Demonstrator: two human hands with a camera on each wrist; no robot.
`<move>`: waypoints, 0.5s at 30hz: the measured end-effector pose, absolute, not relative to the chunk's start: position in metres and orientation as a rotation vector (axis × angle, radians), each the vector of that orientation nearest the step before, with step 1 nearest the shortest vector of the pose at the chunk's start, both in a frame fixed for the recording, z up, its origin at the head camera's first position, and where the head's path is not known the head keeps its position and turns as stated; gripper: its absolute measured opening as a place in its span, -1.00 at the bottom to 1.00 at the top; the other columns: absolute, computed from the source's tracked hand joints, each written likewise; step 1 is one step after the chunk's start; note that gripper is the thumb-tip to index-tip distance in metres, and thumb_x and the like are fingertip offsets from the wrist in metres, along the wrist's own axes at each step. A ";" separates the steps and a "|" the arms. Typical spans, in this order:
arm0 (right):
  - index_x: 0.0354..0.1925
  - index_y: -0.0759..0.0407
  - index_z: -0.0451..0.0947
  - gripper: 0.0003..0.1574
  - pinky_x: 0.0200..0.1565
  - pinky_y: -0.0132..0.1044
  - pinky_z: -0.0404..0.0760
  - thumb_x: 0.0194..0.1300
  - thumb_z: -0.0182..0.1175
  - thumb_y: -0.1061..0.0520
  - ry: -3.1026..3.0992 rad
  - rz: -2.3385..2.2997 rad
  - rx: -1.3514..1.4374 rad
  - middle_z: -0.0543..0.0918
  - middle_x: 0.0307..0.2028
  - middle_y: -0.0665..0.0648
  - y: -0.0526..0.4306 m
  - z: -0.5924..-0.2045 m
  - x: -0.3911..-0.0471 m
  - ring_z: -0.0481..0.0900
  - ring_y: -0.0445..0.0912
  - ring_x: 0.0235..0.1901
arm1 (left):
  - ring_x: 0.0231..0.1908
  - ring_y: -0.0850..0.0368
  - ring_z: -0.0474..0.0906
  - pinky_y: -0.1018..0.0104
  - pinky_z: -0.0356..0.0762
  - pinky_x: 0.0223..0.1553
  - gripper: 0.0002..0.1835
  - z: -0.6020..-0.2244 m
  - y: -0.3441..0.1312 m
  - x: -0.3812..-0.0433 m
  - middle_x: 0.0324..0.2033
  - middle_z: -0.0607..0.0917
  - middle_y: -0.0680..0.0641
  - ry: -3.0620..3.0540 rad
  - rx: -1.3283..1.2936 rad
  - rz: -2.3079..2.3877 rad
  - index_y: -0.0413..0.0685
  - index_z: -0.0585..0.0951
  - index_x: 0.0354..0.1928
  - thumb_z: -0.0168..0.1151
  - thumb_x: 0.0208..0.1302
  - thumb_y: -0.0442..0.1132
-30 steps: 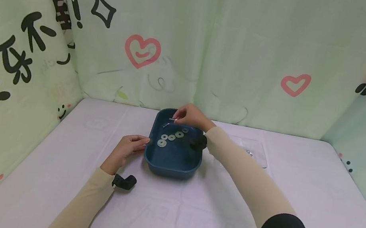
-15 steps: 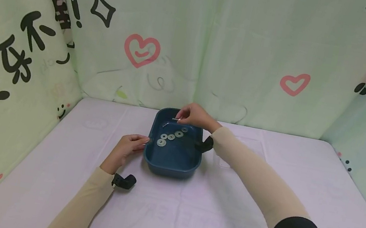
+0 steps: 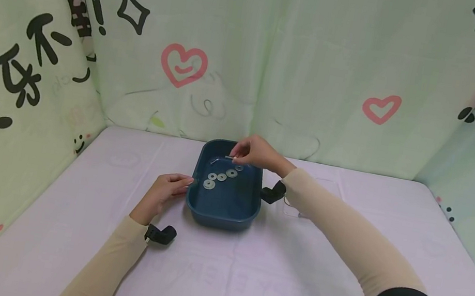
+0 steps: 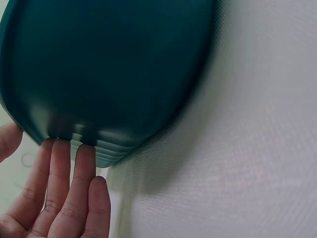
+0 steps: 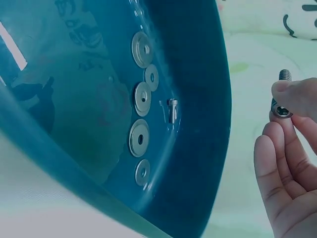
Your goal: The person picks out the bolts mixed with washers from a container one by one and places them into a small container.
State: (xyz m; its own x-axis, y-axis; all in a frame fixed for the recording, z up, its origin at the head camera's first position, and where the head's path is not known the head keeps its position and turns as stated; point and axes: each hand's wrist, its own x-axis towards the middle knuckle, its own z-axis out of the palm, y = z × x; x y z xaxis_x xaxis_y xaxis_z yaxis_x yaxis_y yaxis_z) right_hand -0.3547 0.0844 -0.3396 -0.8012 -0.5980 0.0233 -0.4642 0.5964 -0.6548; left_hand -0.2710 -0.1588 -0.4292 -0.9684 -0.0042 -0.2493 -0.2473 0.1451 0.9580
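My left hand is at the left side of a dark blue tray. In the left wrist view its nearly straight fingers touch the tray's outer wall, the thumb beside the rim. My right hand is over the tray's far right part and pinches a socket-head screw between thumb and fingers; the screw's thread points up in the right wrist view. Several round metal washers lie on the tray floor in a loose line. Near them another small screw rests by the wall.
A clear plastic box or sheet lies right of the tray, partly covered by the right sleeve. Pale cloth covers the table. A printed curtain stands just behind the tray.
My right hand has shifted slightly to the right with the screw, and its forearm has swung right, covering more of the clear plastic. My left hand stays at the tray.
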 end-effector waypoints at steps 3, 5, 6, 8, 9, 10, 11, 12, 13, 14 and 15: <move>-0.25 0.30 0.67 -0.83 -0.23 -0.38 0.66 0.13 0.30 0.27 2.610 -0.996 -0.891 0.71 -0.34 0.20 0.085 -0.336 -0.349 0.57 -0.12 -0.40 | -0.18 0.23 0.60 0.17 0.52 0.15 -0.57 -0.428 -0.159 -0.270 0.09 0.58 -0.25 2.227 -0.249 1.923 -0.27 0.53 0.09 0.19 0.29 -0.13; -0.26 0.29 0.67 -0.83 -0.23 -0.39 0.66 0.12 0.30 0.28 2.598 -0.999 -0.899 0.71 -0.35 0.20 0.086 -0.334 -0.345 0.57 -0.12 -0.41 | -0.19 0.23 0.60 0.17 0.52 0.15 -0.57 -0.428 -0.158 -0.270 0.08 0.59 -0.24 2.228 -0.249 1.923 -0.27 0.53 0.09 0.19 0.29 -0.13; -0.26 0.29 0.67 -0.83 -0.24 -0.39 0.66 0.12 0.30 0.28 2.595 -0.997 -0.902 0.71 -0.35 0.20 0.086 -0.333 -0.342 0.57 -0.12 -0.41 | -0.20 0.24 0.60 0.17 0.53 0.14 -0.57 -0.428 -0.158 -0.270 0.08 0.59 -0.24 2.229 -0.249 1.923 -0.28 0.53 0.09 0.19 0.29 -0.13; -0.25 0.29 0.67 -0.83 -0.25 -0.41 0.65 0.12 0.30 0.29 2.588 -0.994 -0.909 0.71 -0.35 0.20 0.088 -0.331 -0.339 0.56 -0.13 -0.41 | -0.20 0.24 0.60 0.18 0.53 0.14 -0.58 -0.427 -0.158 -0.269 0.08 0.59 -0.24 2.230 -0.250 1.924 -0.28 0.54 0.08 0.19 0.29 -0.14; -0.25 0.29 0.67 -0.83 -0.26 -0.41 0.65 0.12 0.30 0.29 2.582 -0.994 -0.912 0.71 -0.35 0.20 0.088 -0.331 -0.338 0.55 -0.13 -0.41 | -0.20 0.24 0.60 0.17 0.53 0.14 -0.58 -0.428 -0.158 -0.269 0.08 0.59 -0.24 2.231 -0.250 1.923 -0.28 0.54 0.08 0.19 0.28 -0.13; -0.25 0.29 0.67 -0.83 -0.26 -0.42 0.64 0.12 0.30 0.29 2.581 -0.991 -0.914 0.70 -0.35 0.19 0.089 -0.330 -0.336 0.55 -0.13 -0.42 | -0.20 0.24 0.60 0.17 0.53 0.14 -0.57 -0.428 -0.158 -0.270 0.08 0.59 -0.24 2.232 -0.251 1.922 -0.28 0.54 0.08 0.19 0.28 -0.13; -0.25 0.29 0.67 -0.83 -0.27 -0.43 0.64 0.12 0.30 0.29 2.578 -0.991 -0.913 0.70 -0.35 0.19 0.090 -0.330 -0.335 0.54 -0.13 -0.42 | -0.19 0.24 0.60 0.17 0.53 0.14 -0.57 -0.428 -0.158 -0.270 0.08 0.59 -0.24 2.230 -0.252 1.922 -0.27 0.54 0.08 0.19 0.28 -0.13; -0.25 0.30 0.67 -0.82 -0.27 -0.43 0.64 0.12 0.30 0.29 2.574 -0.991 -0.915 0.70 -0.35 0.19 0.091 -0.329 -0.333 0.54 -0.12 -0.41 | -0.19 0.23 0.61 0.17 0.52 0.15 -0.57 -0.428 -0.158 -0.270 0.08 0.59 -0.24 2.229 -0.255 1.922 -0.27 0.54 0.08 0.20 0.28 -0.13; -0.24 0.31 0.67 -0.82 -0.27 -0.43 0.64 0.12 0.30 0.29 2.572 -0.990 -0.916 0.70 -0.35 0.19 0.093 -0.329 -0.332 0.54 -0.12 -0.41 | -0.18 0.23 0.61 0.17 0.52 0.15 -0.57 -0.429 -0.159 -0.270 0.09 0.59 -0.24 2.229 -0.257 1.920 -0.27 0.54 0.08 0.20 0.28 -0.12; -0.24 0.31 0.67 -0.81 -0.26 -0.42 0.64 0.12 0.30 0.28 2.569 -0.991 -0.917 0.70 -0.35 0.20 0.094 -0.328 -0.331 0.54 -0.12 -0.41 | -0.17 0.22 0.61 0.17 0.52 0.15 -0.57 -0.429 -0.159 -0.270 0.09 0.59 -0.24 2.229 -0.258 1.921 -0.26 0.54 0.08 0.20 0.28 -0.12; -0.23 0.32 0.66 -0.81 -0.26 -0.42 0.64 0.12 0.30 0.28 2.568 -0.989 -0.920 0.70 -0.35 0.20 0.095 -0.328 -0.329 0.54 -0.12 -0.41 | -0.16 0.22 0.61 0.17 0.51 0.16 -0.57 -0.429 -0.159 -0.271 0.09 0.59 -0.23 2.229 -0.260 1.918 -0.26 0.54 0.08 0.20 0.28 -0.11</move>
